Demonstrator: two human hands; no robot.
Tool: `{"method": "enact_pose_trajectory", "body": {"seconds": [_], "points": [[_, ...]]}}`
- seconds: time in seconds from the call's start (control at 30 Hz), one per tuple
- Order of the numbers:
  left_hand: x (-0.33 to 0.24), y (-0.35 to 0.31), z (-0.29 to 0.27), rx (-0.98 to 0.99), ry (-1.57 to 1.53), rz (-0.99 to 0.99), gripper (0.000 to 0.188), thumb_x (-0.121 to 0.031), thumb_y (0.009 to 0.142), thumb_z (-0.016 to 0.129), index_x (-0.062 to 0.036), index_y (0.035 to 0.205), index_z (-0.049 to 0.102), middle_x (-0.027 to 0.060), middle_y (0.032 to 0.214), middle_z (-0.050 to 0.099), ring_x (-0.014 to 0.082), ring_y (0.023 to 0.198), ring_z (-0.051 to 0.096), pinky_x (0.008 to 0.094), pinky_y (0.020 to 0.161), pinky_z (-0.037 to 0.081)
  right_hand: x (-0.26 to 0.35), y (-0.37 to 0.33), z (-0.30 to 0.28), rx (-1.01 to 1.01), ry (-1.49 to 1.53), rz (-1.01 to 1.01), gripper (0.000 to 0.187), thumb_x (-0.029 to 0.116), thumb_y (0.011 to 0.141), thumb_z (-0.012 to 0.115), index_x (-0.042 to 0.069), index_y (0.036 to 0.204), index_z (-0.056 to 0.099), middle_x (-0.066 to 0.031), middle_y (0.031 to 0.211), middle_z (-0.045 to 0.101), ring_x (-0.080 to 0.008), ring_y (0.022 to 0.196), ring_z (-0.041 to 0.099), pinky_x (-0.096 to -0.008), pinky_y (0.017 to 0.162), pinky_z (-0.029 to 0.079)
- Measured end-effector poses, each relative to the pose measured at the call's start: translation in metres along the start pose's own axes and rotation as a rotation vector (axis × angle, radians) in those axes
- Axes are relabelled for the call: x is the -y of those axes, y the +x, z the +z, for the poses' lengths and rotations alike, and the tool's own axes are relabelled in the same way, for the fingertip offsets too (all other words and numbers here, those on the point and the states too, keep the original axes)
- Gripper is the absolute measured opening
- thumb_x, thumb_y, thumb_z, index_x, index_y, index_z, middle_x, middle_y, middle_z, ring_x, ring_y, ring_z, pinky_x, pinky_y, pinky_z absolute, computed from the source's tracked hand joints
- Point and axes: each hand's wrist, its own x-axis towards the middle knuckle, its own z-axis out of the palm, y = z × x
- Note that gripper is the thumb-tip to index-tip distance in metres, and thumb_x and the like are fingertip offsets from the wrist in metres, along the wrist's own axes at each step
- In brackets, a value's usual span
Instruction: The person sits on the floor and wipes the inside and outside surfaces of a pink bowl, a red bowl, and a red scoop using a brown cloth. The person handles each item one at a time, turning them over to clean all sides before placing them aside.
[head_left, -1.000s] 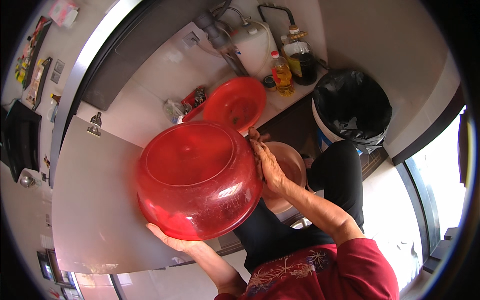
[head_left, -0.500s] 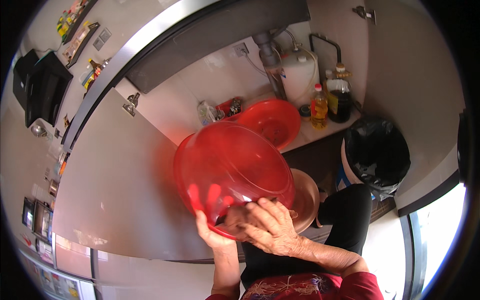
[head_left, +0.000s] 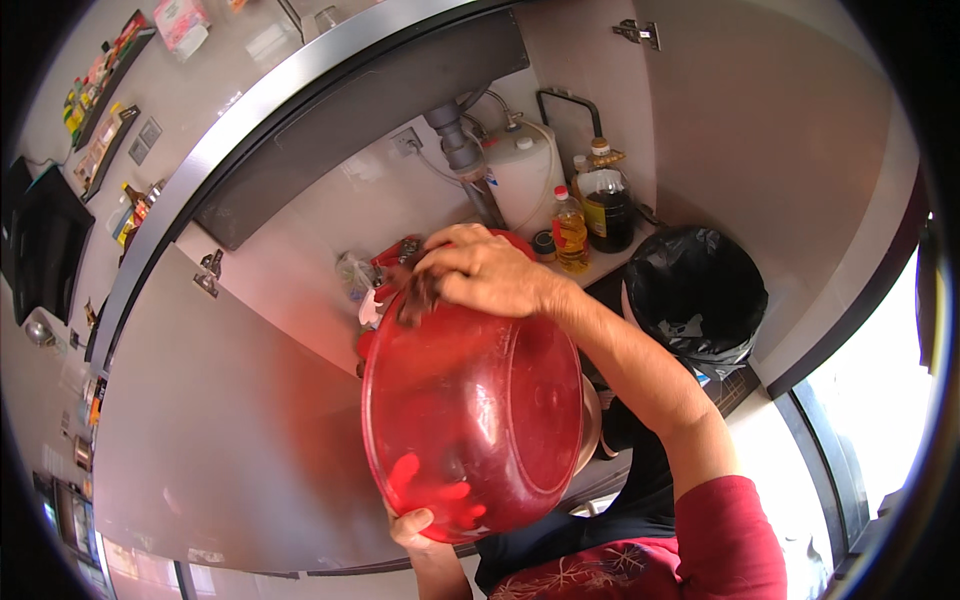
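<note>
Holding the big red plastic basin [head_left: 472,425] up in front of the open cabinet under the sink, we have it tipped on edge, its rounded underside turned toward us and its mouth facing away, so it is neither set down nor stowed yet. On the left, the open cabinet door [head_left: 220,420] stands pale and bare, with a hinge near its top. Our left hand [head_left: 425,520] grips the near, lower rim of the basin; its fingers curl inside and show as dark red shapes through the translucent wall. The basin is glossy, deep and round, with a flat base ring. Our right hand [head_left: 485,272] closes over the far, upper rim, pinching a small dark cloth or pad [head_left: 418,295] against it; whether it is wiping we cannot tell. Behind the basin, inside the cabinet, a second red bowl [head_left: 510,240] peeks out on the shelf beside the grey drain pipe [head_left: 458,150]. Further right stand a white canister [head_left: 520,175], a small yellow oil bottle [head_left: 570,232] and a large dark bottle [head_left: 606,205]. At the far right sits a bin lined with a black bag [head_left: 695,295].
</note>
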Motion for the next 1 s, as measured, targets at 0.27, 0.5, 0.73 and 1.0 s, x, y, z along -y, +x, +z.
{"method": "enact_pose_trajectory", "body": {"seconds": [0.27,0.5,0.73,1.0], "points": [[-0.014,0.011,-0.008,-0.001,-0.242,0.091,0.066,-0.024,0.076,0.053,-0.0051,0.137,0.036,0.0184,0.130,0.049,0.0352,0.114,0.050,0.0520,0.095,0.043,-0.117,-0.098,0.051,-0.031,0.868,0.610,0.050,0.039,0.092,0.042,0.006,0.128,0.050,-0.0108,0.128,0.051,-0.0228,0.118,0.048,-0.0328,0.102,0.035],[-0.011,0.017,-0.016,-0.350,-0.079,0.156,0.064,-0.030,0.078,0.055,-0.0064,0.135,0.040,0.0147,0.130,0.049,0.0329,0.111,0.053,0.0489,0.092,0.046,-0.067,-0.182,0.126,-0.529,1.196,0.951,0.053,0.043,0.095,0.039,0.006,0.133,0.042,-0.0131,0.134,0.042,-0.0225,0.123,0.042,-0.0334,0.102,0.035],[0.013,0.038,0.019,-0.204,0.134,0.109,0.077,-0.013,0.076,0.054,-0.0043,0.144,0.019,0.0337,0.118,0.053,0.0419,0.080,0.065,0.0367,0.058,0.052,0.017,-0.211,0.135,-0.352,0.498,0.417,0.043,0.028,0.096,0.046,0.009,0.134,0.039,-0.0207,0.142,0.024,-0.0360,0.134,0.026,-0.0385,0.105,0.030],[0.034,0.038,0.023,-0.031,0.211,-0.146,0.065,0.004,0.082,0.052,0.0045,0.140,0.024,0.0321,0.117,0.054,0.0419,0.097,0.061,0.0451,0.082,0.051,0.021,-0.115,0.065,-0.452,0.059,0.142,0.044,0.025,0.087,0.059,0.011,0.126,0.047,-0.0220,0.134,0.033,-0.0410,0.119,0.038,-0.0465,0.099,0.034]]}}
